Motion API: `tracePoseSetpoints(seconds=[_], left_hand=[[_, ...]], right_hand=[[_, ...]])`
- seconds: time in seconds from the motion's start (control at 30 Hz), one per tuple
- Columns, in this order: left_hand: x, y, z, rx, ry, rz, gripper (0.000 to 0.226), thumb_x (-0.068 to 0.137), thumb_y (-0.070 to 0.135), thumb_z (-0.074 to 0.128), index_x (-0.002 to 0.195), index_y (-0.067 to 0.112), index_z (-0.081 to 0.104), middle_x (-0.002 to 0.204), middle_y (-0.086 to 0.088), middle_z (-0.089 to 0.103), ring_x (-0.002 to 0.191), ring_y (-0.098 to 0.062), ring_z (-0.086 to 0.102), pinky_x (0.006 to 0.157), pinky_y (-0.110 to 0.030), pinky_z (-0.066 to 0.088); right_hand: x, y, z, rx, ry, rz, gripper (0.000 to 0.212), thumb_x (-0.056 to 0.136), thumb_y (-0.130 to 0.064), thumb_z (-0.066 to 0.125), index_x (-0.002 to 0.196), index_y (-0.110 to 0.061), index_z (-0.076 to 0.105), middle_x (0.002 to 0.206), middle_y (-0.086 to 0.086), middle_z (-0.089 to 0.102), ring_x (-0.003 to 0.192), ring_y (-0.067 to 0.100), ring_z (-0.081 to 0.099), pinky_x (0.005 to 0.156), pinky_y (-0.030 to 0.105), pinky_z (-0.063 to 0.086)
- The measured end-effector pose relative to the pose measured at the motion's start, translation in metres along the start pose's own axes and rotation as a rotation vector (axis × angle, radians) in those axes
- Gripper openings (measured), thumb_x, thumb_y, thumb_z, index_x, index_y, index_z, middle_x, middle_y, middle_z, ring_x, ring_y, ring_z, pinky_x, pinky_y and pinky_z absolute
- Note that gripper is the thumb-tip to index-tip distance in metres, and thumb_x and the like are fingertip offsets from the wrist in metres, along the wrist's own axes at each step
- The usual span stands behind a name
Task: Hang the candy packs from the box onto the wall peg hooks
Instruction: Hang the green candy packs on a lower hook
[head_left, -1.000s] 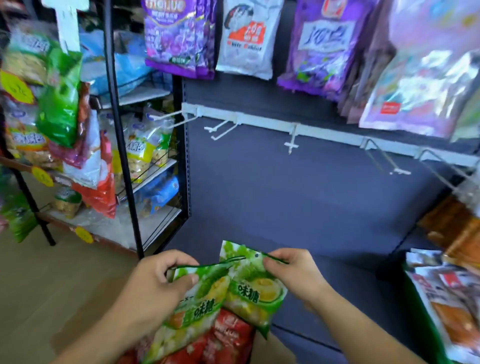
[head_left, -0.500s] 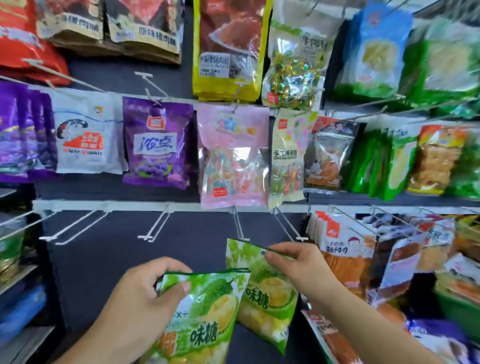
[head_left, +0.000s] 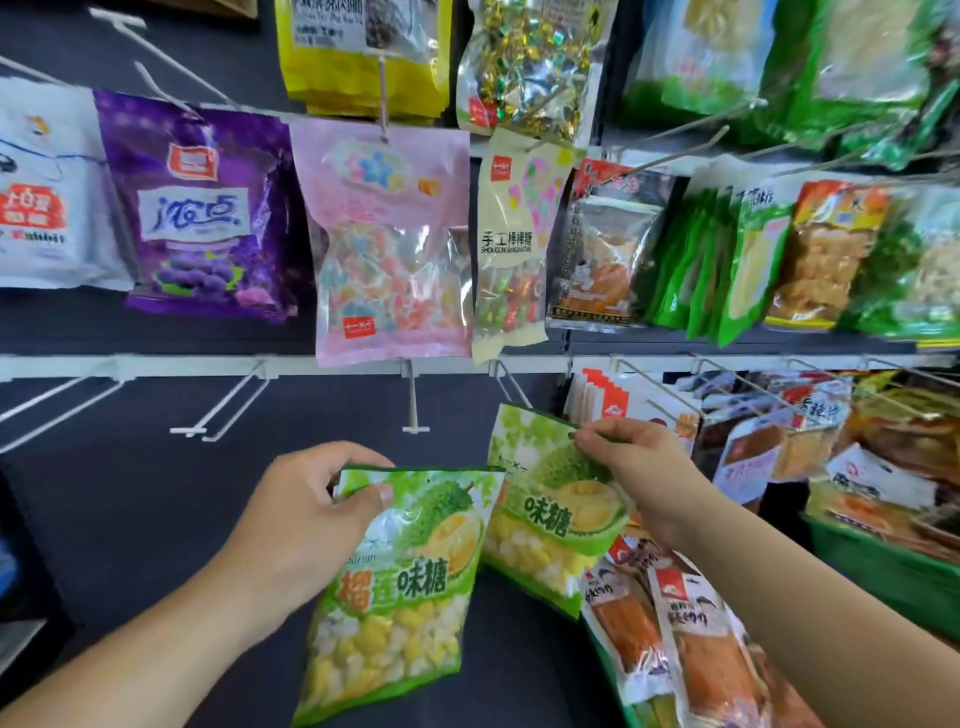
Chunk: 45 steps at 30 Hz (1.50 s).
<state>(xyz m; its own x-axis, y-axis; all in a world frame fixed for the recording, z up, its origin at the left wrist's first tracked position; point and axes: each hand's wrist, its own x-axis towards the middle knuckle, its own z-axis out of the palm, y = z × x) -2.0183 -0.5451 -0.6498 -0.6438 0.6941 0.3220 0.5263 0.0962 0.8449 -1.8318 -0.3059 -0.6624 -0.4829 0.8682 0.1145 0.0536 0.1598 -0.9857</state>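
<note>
We have two green durian candy packs in hand, both below the white rail (head_left: 156, 364) and in front of the dark back panel (head_left: 130, 519). The nearer pack (head_left: 400, 587) hangs from the left hand (head_left: 311, 525), with the thumb on the front of its top left corner and the fingers curled behind. The second pack (head_left: 550, 525), tilted with its left edge behind the first, is pinched at its top edge by the right hand (head_left: 644, 478). Thumb and fingertips are closed on the sealed strip, just under an empty peg hook (head_left: 511, 387).

We judge these packs light and limp. They are thin glossy film over loose sweets lying low in the bag, so each will sag and swing from whatever point holds it. The film looks slick, and the filled belly offers no firm hold. The flat header seal is the stiffest part, and there we would pinch, just beside the hang hole rather than over it. We cannot make out the hole itself.

More bare hooks stand along the rail: a straight hook (head_left: 413, 405) in the middle and a doubled hook (head_left: 228, 410) to the left. Above hang a pink candy pack (head_left: 389, 249), a purple pack (head_left: 202, 208) and a lollipop pack (head_left: 511, 249). At the right a green crate (head_left: 883, 566) holds more snack packs
</note>
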Motion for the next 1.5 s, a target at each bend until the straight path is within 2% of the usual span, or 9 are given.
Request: tracePoseSetpoints(seconds=[0.27,0.47,0.73,0.87,1.03,1.13,1.2,1.33,1.5], left_hand=[[0.005,-0.004,0.014,-0.043,-0.036,-0.016,0.014,0.091,0.013,0.072,0.086,0.026,0.074,0.037,0.008,0.042,0.038,-0.007,0.029,0.040,-0.013,0.027],[0.015,-0.013,0.026,-0.044,-0.049,-0.010,0.020,0.089,0.020,0.073,0.087,0.039,0.073,0.044,0.004,0.037,0.045,-0.015,0.032,0.041,-0.018,0.027],[0.023,-0.018,0.036,-0.047,-0.040,-0.004,0.017,0.088,0.022,0.074,0.087,0.039,0.074,0.045,0.007,0.043,0.045,-0.010,0.034,0.042,-0.014,0.030],[0.028,-0.022,0.042,-0.074,-0.038,-0.015,0.013,0.089,0.020,0.074,0.086,0.033,0.075,0.044,0.007,0.044,0.044,-0.009,0.033,0.042,-0.014,0.030],[0.032,-0.020,0.051,-0.123,-0.040,-0.015,0.014,0.090,0.016,0.073,0.086,0.030,0.076,0.049,0.007,0.057,0.041,-0.010,0.046,0.043,-0.019,0.039],[0.034,-0.022,0.054,-0.125,-0.040,-0.013,0.016,0.090,0.018,0.073,0.089,0.033,0.075,0.073,-0.005,0.075,0.064,-0.030,0.070,0.061,-0.042,0.058],[0.035,-0.023,0.054,-0.168,-0.039,-0.008,0.018,0.091,0.016,0.072,0.089,0.034,0.075,0.076,-0.006,0.076,0.069,-0.031,0.071,0.063,-0.042,0.059],[0.038,-0.022,0.058,-0.231,-0.068,0.023,0.020,0.092,0.018,0.072,0.090,0.038,0.075,0.073,-0.016,0.072,0.059,-0.019,0.055,0.058,-0.028,0.045],[0.041,-0.022,0.069,-0.273,-0.001,0.008,0.022,0.092,0.016,0.071,0.090,0.037,0.076,0.069,-0.025,0.062,0.060,-0.021,0.046,0.057,-0.031,0.040]], right_hand=[[0.018,0.014,0.008,-0.176,0.033,-0.058,0.009,0.087,-0.016,0.083,0.078,-0.014,0.082,0.080,0.010,0.079,0.069,0.025,0.075,0.068,0.046,0.067],[0.039,0.023,0.016,-0.170,-0.065,-0.053,0.012,0.096,-0.013,0.072,0.089,-0.005,0.079,0.086,0.015,0.076,0.062,0.013,0.073,0.056,0.022,0.058],[0.074,0.036,0.017,-0.153,-0.053,-0.022,0.013,0.099,-0.011,0.068,0.094,-0.011,0.080,0.094,0.019,0.079,0.084,0.032,0.078,0.073,0.042,0.066],[0.085,0.037,0.019,-0.251,-0.104,-0.027,0.010,0.097,-0.008,0.069,0.098,-0.007,0.079,0.091,0.013,0.080,0.074,0.027,0.079,0.063,0.031,0.064],[0.108,0.045,0.030,-0.439,0.004,-0.070,0.013,0.093,-0.028,0.077,0.091,-0.015,0.081,0.080,0.000,0.076,0.071,0.017,0.071,0.065,0.031,0.056],[0.104,0.043,0.032,-0.482,0.196,-0.077,0.036,0.084,-0.045,0.083,0.096,-0.014,0.068,0.090,-0.001,0.065,0.080,0.019,0.061,0.070,0.033,0.048],[0.078,0.042,0.031,-0.346,0.353,-0.128,0.035,0.089,-0.042,0.077,0.099,-0.014,0.058,0.094,0.003,0.058,0.083,0.022,0.061,0.070,0.034,0.048],[0.019,0.045,0.034,0.157,-0.096,0.041,0.031,0.098,-0.038,0.065,0.109,-0.010,0.073,0.105,0.011,0.078,0.099,0.023,0.076,0.097,0.042,0.056],[-0.010,0.054,0.025,0.571,-0.582,0.192,0.057,0.105,-0.044,0.049,0.142,-0.002,0.060,0.146,0.022,0.060,0.138,0.039,0.056,0.118,0.054,0.038]])
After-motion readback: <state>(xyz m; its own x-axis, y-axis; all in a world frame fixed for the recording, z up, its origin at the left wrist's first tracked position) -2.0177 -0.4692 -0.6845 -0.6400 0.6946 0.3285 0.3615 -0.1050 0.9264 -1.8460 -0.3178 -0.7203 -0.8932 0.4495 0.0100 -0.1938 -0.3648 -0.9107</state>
